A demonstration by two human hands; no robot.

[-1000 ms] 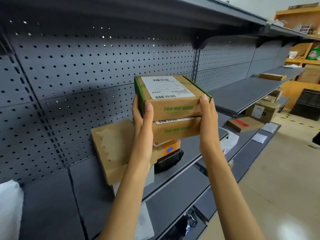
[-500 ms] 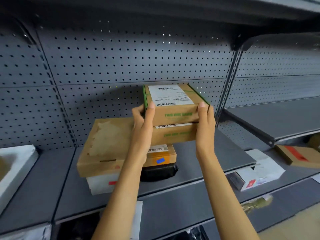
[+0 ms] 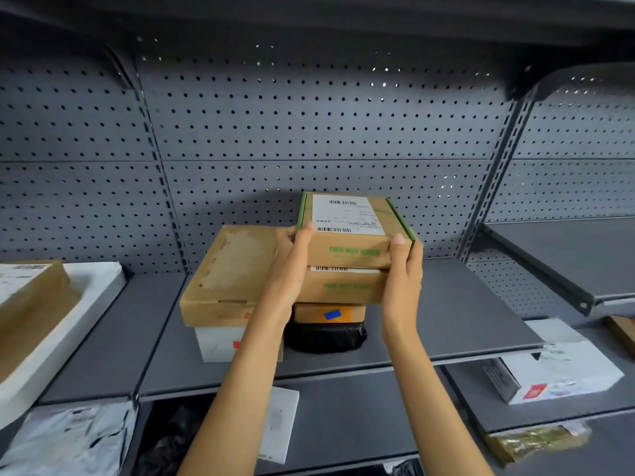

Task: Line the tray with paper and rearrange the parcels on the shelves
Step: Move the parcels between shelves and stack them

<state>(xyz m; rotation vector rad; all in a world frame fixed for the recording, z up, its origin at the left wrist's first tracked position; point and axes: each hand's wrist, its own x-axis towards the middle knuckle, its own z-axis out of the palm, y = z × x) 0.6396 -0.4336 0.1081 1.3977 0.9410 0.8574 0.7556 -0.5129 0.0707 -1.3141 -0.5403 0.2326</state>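
Note:
I hold a stack of two brown cardboard boxes with green print, the top box (image 3: 354, 231) on the lower box (image 3: 347, 286). My left hand (image 3: 292, 266) grips the stack's left side and my right hand (image 3: 402, 273) its right side. The stack hovers just over a small orange-taped parcel (image 3: 330, 312) that rests on a black bag (image 3: 326, 336) on the grey shelf (image 3: 457, 324). To the left, a large brown box (image 3: 226, 273) lies on a white box (image 3: 216, 341). A white tray (image 3: 86, 304) with a brown parcel (image 3: 27, 297) in it is at far left.
Perforated grey back panels rise behind the shelf. A second shelf (image 3: 563, 255) sits higher at right. The lower shelf holds a white parcel (image 3: 563, 372), a white envelope (image 3: 278, 420), grey mailers (image 3: 68, 438) and a gold-wrapped packet (image 3: 536, 441).
My view swung left to face the shelf squarely. The two-box stack in my hands came lower, down toward the orange-taped parcel. The white tray came into view at left.

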